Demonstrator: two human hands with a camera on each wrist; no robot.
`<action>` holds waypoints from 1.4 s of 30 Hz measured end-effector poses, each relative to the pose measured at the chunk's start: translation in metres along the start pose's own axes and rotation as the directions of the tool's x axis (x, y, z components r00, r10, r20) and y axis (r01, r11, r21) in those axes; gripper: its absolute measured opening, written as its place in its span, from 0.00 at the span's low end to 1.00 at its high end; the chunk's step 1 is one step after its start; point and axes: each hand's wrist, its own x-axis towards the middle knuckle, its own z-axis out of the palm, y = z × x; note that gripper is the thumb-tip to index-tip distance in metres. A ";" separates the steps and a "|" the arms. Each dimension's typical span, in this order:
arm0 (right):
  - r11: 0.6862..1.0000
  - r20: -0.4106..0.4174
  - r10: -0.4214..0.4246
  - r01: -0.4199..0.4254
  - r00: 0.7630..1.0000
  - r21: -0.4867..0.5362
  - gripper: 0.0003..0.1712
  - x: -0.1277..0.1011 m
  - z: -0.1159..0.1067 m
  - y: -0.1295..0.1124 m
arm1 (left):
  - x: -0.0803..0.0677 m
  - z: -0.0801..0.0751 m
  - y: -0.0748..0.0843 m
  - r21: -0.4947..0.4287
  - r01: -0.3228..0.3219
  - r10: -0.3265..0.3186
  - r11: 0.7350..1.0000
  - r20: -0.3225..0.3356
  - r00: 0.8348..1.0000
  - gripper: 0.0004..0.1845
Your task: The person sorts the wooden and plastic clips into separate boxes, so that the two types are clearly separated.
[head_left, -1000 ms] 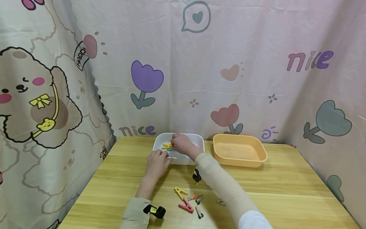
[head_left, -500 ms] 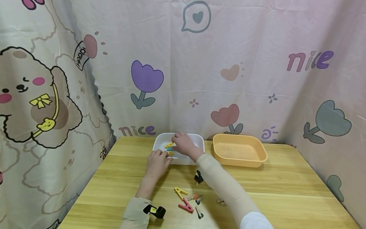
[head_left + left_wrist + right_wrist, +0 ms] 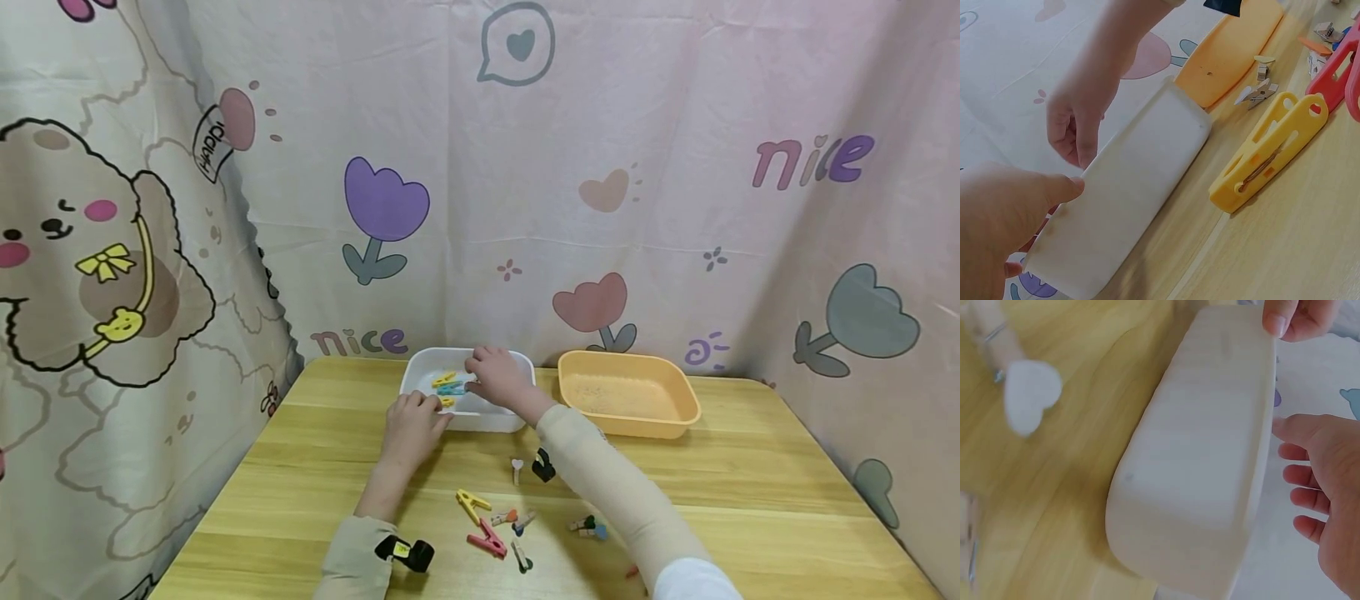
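My left hand [image 3: 422, 410] grips the near left rim of a white tray [image 3: 480, 422]; its thumb [image 3: 1054, 187] presses the outer wall. My right hand [image 3: 480, 373] hovers over the tray's middle with relaxed fingers [image 3: 1310, 487] and holds nothing. A yellow and a blue clothespin [image 3: 450, 386] lie inside the tray, just left of the right hand. In the right wrist view the white tray [image 3: 1204, 456] fills the middle, seen from its outer side.
An orange tray [image 3: 628, 404] stands right of the white one. Loose clothespins lie on the wooden table [image 3: 750, 500] near me: a yellow one [image 3: 472, 502], a red one [image 3: 487, 542], a small heart-topped one [image 3: 516, 469] and several tiny ones. A printed curtain closes the back and sides.
My right hand has moved right across the tray, uncovering the yellow and blue clothespins. Its forearm shifted right too, exposing small pins on the table. The left hand stayed put.
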 end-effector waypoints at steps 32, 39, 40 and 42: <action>0.997 -0.212 -0.071 0.074 0.975 0.008 0.11 -0.061 -0.016 -0.002 | 0.002 0.000 0.001 -0.008 0.020 -0.020 1.000 0.021 1.000 0.13; 0.998 -0.219 -0.024 0.038 0.976 0.059 0.11 -0.079 -0.022 -0.011 | 0.001 0.002 0.000 -0.007 0.011 -0.011 1.000 0.003 1.000 0.13; 0.997 -0.209 -0.010 0.026 0.978 0.074 0.12 -0.081 -0.022 -0.013 | 0.000 0.003 -0.001 -0.005 0.009 -0.009 1.000 -0.002 1.000 0.13; 0.995 -0.191 0.021 -0.001 0.981 0.104 0.12 -0.087 -0.022 -0.017 | 0.000 0.004 -0.001 0.006 0.000 0.000 1.000 -0.021 1.000 0.13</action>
